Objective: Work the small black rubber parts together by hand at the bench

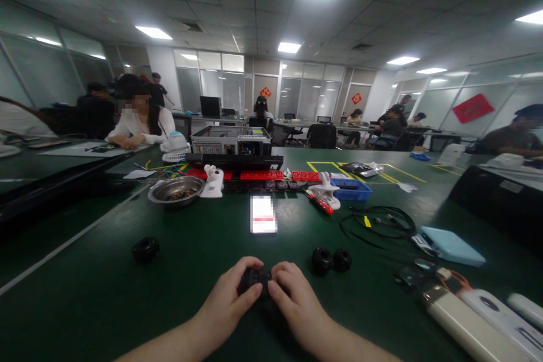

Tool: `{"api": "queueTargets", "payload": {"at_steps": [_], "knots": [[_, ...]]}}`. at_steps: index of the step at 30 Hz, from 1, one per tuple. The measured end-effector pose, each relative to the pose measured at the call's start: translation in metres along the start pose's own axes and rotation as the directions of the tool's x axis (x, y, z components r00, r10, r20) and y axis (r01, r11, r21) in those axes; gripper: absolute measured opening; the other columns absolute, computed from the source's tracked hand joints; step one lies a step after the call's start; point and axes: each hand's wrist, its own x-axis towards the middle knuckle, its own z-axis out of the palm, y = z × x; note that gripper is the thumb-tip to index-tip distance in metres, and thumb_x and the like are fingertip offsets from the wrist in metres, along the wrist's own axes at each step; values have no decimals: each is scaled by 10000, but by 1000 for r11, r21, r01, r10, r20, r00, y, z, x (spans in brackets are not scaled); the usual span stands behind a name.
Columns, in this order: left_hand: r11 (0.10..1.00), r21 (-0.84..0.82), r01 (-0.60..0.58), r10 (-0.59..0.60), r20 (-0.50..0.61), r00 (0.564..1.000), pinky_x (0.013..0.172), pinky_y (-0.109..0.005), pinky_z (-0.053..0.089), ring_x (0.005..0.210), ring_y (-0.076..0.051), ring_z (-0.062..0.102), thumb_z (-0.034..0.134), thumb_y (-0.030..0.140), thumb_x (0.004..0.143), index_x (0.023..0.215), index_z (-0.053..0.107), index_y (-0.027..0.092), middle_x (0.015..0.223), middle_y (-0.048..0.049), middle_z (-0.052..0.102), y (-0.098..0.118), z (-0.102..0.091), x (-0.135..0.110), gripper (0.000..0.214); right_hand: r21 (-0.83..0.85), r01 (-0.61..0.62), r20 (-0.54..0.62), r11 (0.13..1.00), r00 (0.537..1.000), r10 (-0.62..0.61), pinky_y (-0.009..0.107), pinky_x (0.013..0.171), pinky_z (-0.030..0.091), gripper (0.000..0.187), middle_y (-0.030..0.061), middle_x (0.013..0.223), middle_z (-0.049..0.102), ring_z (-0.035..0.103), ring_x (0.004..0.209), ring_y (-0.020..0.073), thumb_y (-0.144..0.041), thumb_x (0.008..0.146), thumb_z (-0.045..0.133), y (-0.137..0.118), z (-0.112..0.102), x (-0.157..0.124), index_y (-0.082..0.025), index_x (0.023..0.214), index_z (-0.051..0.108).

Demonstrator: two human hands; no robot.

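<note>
Both my hands meet near the table's front edge around one small black round part point(254, 278). My left hand point(227, 300) curls its fingers and thumb over the part's left side. My right hand point(294, 300) grips it from the right, fingers bent. Only the part's top shows between them. Two similar black round parts point(322, 260) point(342, 259) lie side by side just right of my right hand. Another black round part point(146, 249) sits alone to the left on the green table point(106, 294).
A phone point(263, 215) lies ahead of my hands. Behind it are a metal bowl point(176, 189), red strips point(261, 175), a red-handled screwdriver point(320, 203), a blue tray point(352, 188) and an open computer case point(231, 141). Black cables point(382, 223), a blue box point(449, 244) and white devices point(475, 322) lie right. People sit at other tables.
</note>
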Motion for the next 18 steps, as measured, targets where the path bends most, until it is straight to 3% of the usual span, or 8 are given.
{"api": "queueTargets", "payload": {"at_steps": [3,7,12,15,18], "knots": [[994,-80,75,-74,18,997,686,-269,419,809,-187,549,381,439,796,1045,455,193,895,-34,586,-5,0,3,358,1,11,-1,1000,1000,-11,296,770,397,116,44,911,508,466,878,174,-258,749,577,-4,-2,-1,-169,820,555],[979,-168,118,-114,33,993,629,-257,418,768,-182,537,361,466,787,942,522,175,833,-31,576,-9,-1,8,367,-19,67,34,998,997,-67,309,856,373,346,62,1050,464,434,985,190,-201,683,635,-9,-6,-3,-191,1010,525],[929,-308,204,-179,107,978,531,-237,424,637,-150,507,448,434,739,849,522,155,713,-5,513,-10,1,11,308,-52,73,59,996,996,-70,314,891,354,446,62,1092,444,417,1024,191,-138,674,606,-9,-5,-5,-215,1095,483],[946,-285,154,-140,71,988,527,-232,424,634,-149,507,462,439,724,858,516,157,720,-6,513,-7,1,9,317,-33,53,31,998,998,-52,333,884,354,471,67,1099,442,415,1023,206,-218,660,639,-5,-3,-4,-211,1100,469],[984,-159,81,-79,20,997,590,-236,423,687,-159,524,468,426,727,875,531,166,761,-14,550,-1,-1,5,306,3,7,8,1000,1000,-7,328,809,387,260,59,975,497,460,922,191,-351,769,528,-1,-2,-2,-187,970,523]]}}
